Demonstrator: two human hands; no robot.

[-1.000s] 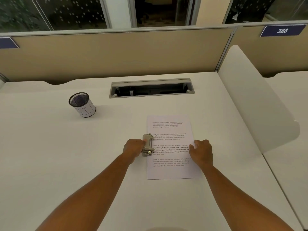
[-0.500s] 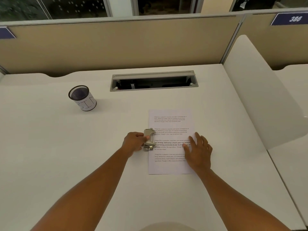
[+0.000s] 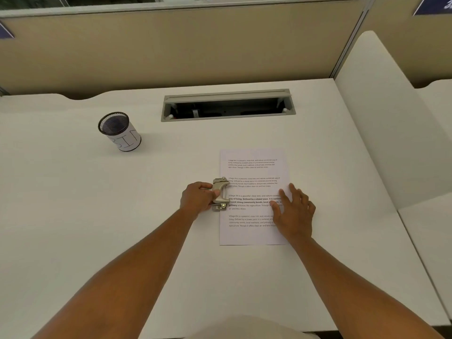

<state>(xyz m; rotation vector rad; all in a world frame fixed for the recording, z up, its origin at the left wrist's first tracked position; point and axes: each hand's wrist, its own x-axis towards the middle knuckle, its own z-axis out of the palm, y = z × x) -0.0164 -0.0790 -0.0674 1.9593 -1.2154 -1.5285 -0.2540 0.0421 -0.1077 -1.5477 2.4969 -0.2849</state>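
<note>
Gripping the hole punch (image 3: 220, 194) still, left hand (image 3: 197, 198), right hand (image 3: 294, 214) now spread flat on paper (image 3: 252, 167), apparently pressing.

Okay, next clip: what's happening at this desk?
A person works with a hole punch on a printed sheet lying on a white desk. The left hand grips the punch, which sits on the sheet's left edge about halfway down. The right hand lies flat on the sheet's right side, fingers straight, pinning it. A mesh cup stands apart at the back left.
</note>
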